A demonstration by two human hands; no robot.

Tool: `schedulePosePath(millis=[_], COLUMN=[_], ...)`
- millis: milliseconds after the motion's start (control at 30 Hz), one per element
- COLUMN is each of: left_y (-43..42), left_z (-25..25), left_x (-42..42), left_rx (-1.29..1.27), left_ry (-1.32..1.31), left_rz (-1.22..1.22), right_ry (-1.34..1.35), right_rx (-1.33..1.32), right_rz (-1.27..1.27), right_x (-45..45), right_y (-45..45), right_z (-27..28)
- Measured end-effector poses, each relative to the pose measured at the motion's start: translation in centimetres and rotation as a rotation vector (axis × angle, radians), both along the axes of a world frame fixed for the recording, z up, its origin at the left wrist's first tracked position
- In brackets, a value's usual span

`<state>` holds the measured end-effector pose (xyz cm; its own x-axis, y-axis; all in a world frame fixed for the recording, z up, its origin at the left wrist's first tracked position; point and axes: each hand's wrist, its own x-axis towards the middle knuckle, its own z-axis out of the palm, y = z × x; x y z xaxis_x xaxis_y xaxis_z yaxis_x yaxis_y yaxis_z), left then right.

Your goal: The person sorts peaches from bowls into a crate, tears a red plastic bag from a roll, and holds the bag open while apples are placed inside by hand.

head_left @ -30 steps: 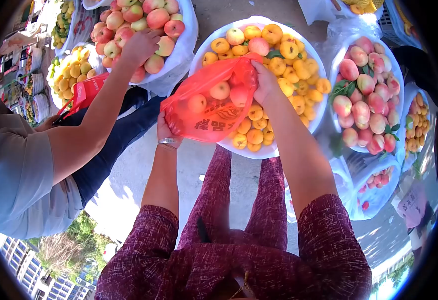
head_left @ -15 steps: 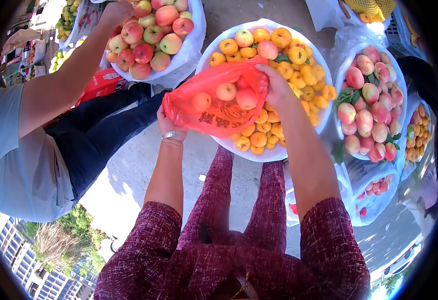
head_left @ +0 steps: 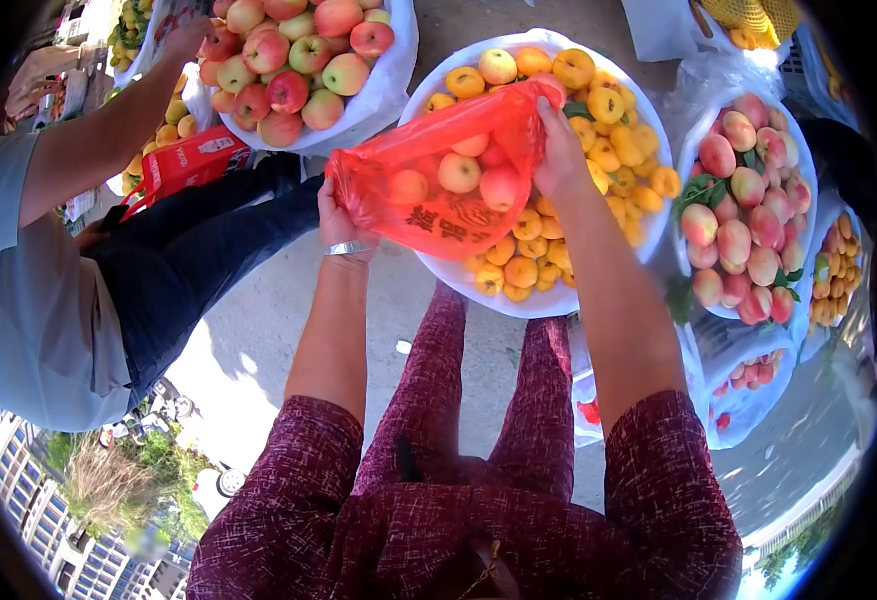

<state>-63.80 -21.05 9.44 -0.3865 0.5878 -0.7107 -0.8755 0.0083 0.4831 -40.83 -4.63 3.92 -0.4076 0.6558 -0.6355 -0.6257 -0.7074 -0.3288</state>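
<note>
A thin, see-through red plastic bag [head_left: 378, 165] with dark printed characters is stretched between my hands, with several apples [head_left: 458, 173] inside. My left hand [head_left: 342, 218], with a silver bracelet at the wrist, grips its left edge. On the other side, my right hand [head_left: 561, 152] pinches the upper right edge of the bag. Directly beneath and behind the bag stands a white-lined round basin [head_left: 436, 268] of yellow flat peaches [head_left: 520, 271]. An apple [head_left: 497, 66] lies among the yellow fruit near the far rim.
To the left is a person in a light shirt [head_left: 43, 310], with a hand [head_left: 190, 38] beside a pile of apples [head_left: 310, 52]. Pink peaches [head_left: 733, 243] fill a basin on the right. A red carton-like bag [head_left: 193, 160] stands behind the person's dark-trousered legs.
My right hand has raised the bag's right side slightly, and the bag has tilted. The other person's hand has moved left, away from the top of the apples. My view has shifted a little.
</note>
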Motion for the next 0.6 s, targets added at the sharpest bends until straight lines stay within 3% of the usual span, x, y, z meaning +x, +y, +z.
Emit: schedulePosePath(millis=[433,600], left_y=[-5.3,-5.4], left_z=[-2.6,-3.4], left_x=[-1.4,-1.9], left_rx=[-0.097,-0.123], left_ry=[-0.116,-0.140], left_rz=[0.047,0.066], right_ry=[0.020,-0.022], right_rx=[-0.163,-0.174], right_rz=[0.259,0.233], right_x=[0.3,-0.7], right_y=[-0.2,0.1], right_z=[1.5,1.1])
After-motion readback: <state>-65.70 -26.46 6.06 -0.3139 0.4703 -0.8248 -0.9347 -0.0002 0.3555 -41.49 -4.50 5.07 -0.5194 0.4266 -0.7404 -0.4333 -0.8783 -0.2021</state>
